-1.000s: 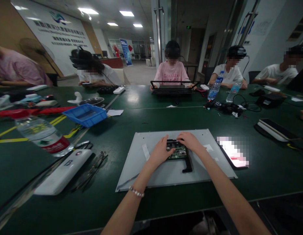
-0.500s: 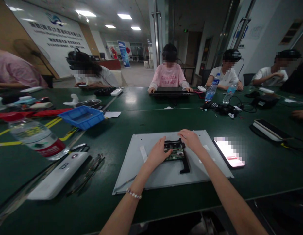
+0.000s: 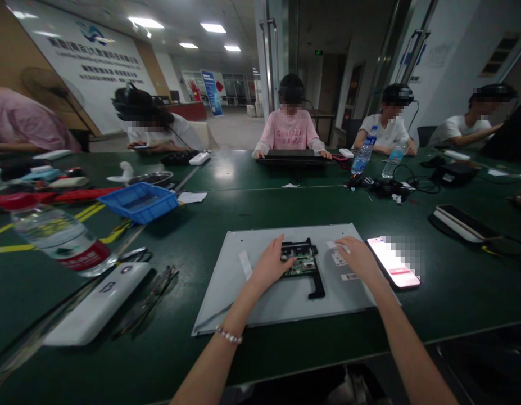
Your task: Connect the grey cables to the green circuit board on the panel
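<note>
A green circuit board (image 3: 301, 266) in a black plastic frame (image 3: 318, 286) lies on the pale back of a flat display panel (image 3: 260, 306). My left hand (image 3: 270, 261) grips the board's left side, thumb over the board and fingers along the frame's edge; the fingers' undersides are hidden. Over the right part of the panel is my right hand (image 3: 359, 259), apart from the board. Its fingers are loosely spread and point left, with nothing visible in them. White labels (image 3: 339, 259) show on the panel beside those fingers.
A lit phone (image 3: 395, 264) lies right of the panel. To the left are a white power bank (image 3: 102, 304), glasses (image 3: 148, 304), a tilted water bottle (image 3: 64, 239) and a blue tray (image 3: 139, 203). Across the green table, a person in pink (image 3: 290, 132) holds a dark flat device.
My right hand has left the black frame's upper right corner and moved right, uncovering labels on the panel. My left hand and the circuit board have stayed in place.
</note>
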